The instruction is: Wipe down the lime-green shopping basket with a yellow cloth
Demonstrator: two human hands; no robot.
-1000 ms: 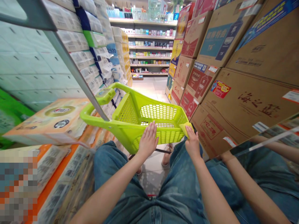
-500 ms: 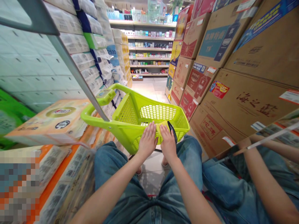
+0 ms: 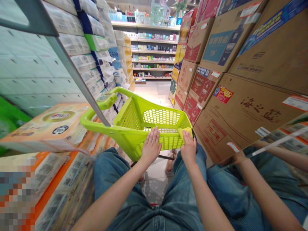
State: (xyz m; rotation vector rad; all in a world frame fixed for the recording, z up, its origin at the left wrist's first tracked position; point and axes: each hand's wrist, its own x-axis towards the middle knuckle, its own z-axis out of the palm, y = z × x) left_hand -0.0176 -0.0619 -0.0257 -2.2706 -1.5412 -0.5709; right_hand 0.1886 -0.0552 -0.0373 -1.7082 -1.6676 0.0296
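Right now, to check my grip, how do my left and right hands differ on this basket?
The left hand lies flat on the near rim of the lime-green shopping basket; the right hand pinches a yellow item. The left hand sits mid-rim, the right hand nearer the corner. Both are palm-down.

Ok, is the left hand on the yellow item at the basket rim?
No, the left hand lies flat on the lime-green shopping basket, while the right hand grips the yellow item.
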